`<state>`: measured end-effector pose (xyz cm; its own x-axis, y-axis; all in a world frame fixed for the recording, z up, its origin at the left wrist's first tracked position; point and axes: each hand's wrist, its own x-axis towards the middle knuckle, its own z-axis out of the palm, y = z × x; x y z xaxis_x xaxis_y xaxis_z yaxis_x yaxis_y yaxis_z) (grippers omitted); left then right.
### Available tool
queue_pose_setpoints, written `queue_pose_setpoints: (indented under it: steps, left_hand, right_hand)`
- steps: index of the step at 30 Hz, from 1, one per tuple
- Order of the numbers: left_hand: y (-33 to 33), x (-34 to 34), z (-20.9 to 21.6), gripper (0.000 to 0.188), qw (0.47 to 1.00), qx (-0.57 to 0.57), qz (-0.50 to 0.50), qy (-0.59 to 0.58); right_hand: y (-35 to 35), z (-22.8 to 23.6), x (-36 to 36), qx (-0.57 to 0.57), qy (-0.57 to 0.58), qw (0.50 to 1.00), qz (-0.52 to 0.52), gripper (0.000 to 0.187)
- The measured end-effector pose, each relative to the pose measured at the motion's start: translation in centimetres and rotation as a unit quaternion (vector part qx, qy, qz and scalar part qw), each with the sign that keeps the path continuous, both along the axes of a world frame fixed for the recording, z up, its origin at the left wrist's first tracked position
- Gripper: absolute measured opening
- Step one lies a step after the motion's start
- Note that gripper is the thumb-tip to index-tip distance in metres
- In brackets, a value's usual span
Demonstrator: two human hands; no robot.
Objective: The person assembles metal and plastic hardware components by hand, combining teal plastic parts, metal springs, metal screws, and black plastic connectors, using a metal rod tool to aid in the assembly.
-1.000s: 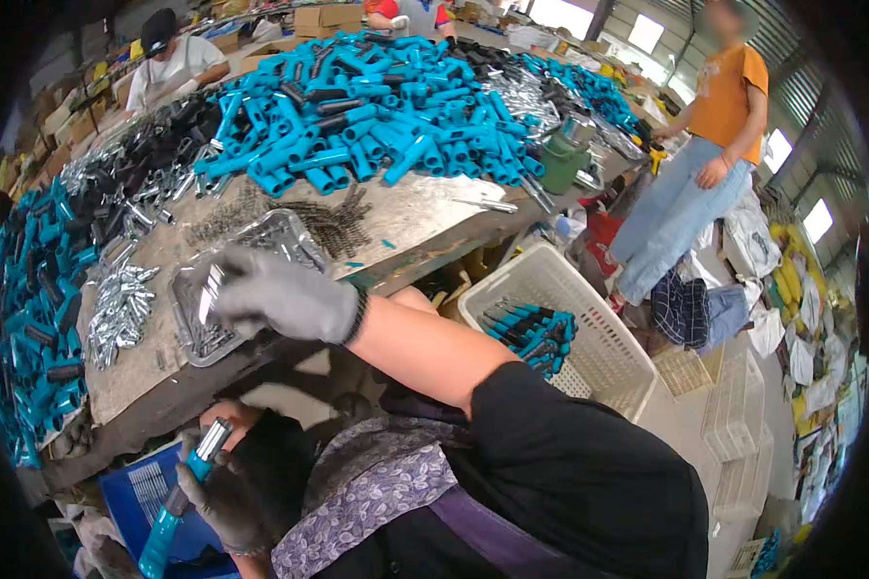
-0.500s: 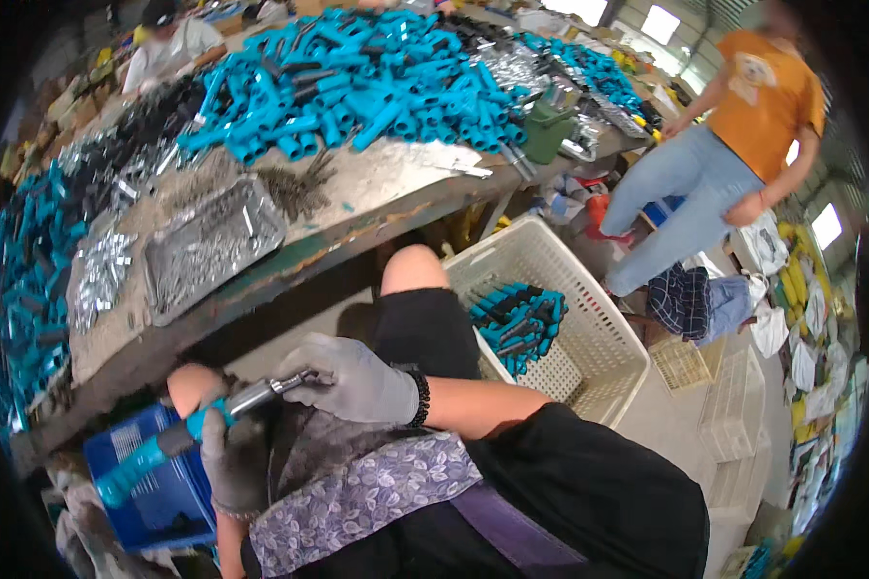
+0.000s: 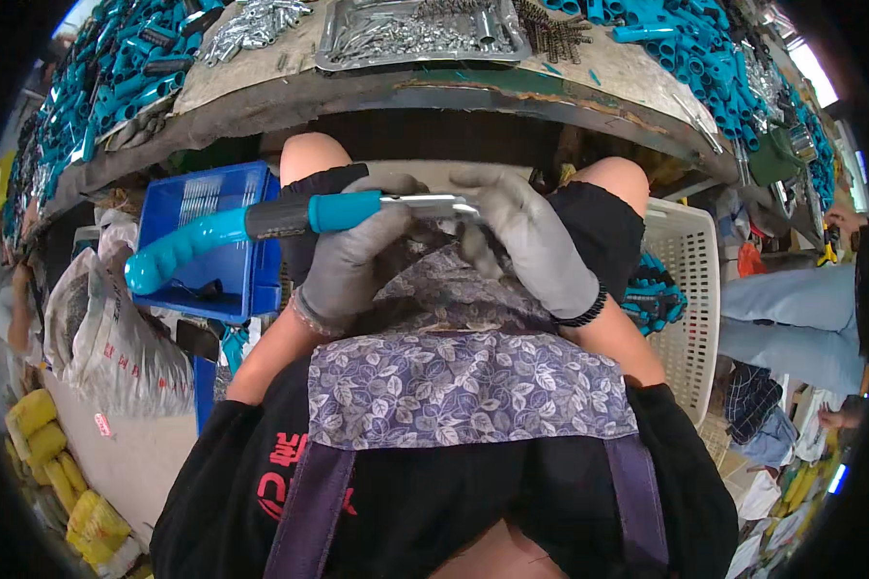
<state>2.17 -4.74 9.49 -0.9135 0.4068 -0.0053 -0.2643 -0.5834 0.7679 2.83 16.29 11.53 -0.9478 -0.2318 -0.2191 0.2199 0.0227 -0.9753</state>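
A teal tool with a curved handle and a black grip band lies almost level across my lap. Its exact kind I cannot tell. My left hand, in a grey glove, is closed round the teal collar beside the band. A thin metal shaft sticks out of that collar to the right. At the shaft's far end is my right hand, also gloved, with thumb and fingers closed on the metal tip. Its lower fingertips are blurred. A patterned apron covers my lap under both hands.
A metal tray of small parts and heaps of teal handles lie on the workbench ahead. A blue crate stands left, a white basket with teal tools right. A sack stands left; another person's legs show right.
My view has swung left, so the bench now runs straight ahead. The tool has gone from slanting to nearly level. Both hands still hold it.
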Motion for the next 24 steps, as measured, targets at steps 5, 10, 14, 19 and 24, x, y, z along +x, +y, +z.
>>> queue_pose_setpoints:
  steps: [5,10,14,19,24]
  left_hand:
    - [-0.3,0.1,-0.4,0.037,0.993,-0.06,-0.003,-0.101]
    - [-0.3,0.2,-0.5,0.036,0.996,-0.063,0.019,-0.058]
    - [-0.4,-0.5,-2.2,0.034,0.993,-0.005,-0.012,-0.115]
    - [-0.5,-1.1,-3.0,0.034,0.991,0.073,-0.088,-0.075]
    - [-0.4,-0.3,-0.3,0.03,0.968,-0.24,0.018,0.069]
  right_hand:
    - [0.1,-1.9,-0.3,0.066,0.022,0.998,-0.004,0.05]
    - [0.1,-1.3,-0.8,0.036,0.035,0.999,0.02,0.027]
    - [0.8,-2.5,-2.1,0.221,0.564,0.795,0.036,0.033]
    - [0.8,-1.6,-1.1,0.209,0.378,0.9,0.064,0.022]
    - [1.6,-2.9,-1.7,-0.073,-0.086,0.988,0.109,0.032]
